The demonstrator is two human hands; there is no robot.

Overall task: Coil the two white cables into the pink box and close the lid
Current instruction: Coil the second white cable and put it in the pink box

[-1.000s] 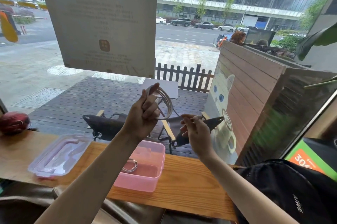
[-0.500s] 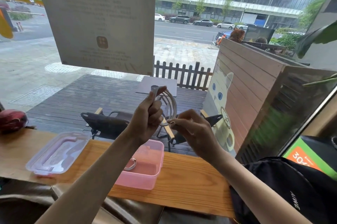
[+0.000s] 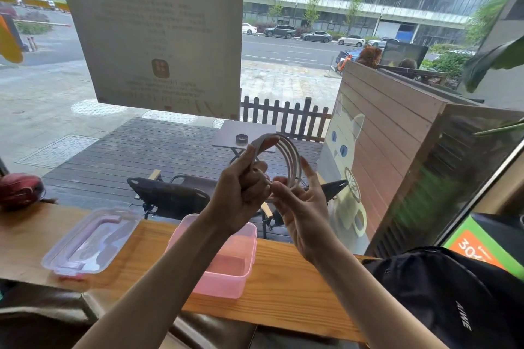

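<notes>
On the worktop (image 3: 283, 286), left: lid (image 3: 90, 238) off, so I still must close it.
Pink box (image 3: 226, 272): open; contents hidden from me.
Left hand (image 3: 241, 192): clenched on white cable (image 3: 292, 155), coiled above the box.
Right hand (image 3: 300, 204): pinching its loose end.

Only stuff I can read: "AIWE" on my black backpack (image 3: 459, 300), and "30" on the orange sign (image 3: 476, 248) just behind it.

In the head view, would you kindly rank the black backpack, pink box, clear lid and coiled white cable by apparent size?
1. black backpack, though it sits nearest the camera
2-3. pink box and clear lid, too alike to rank, the box partly hidden by an arm
4. coiled white cable
</notes>
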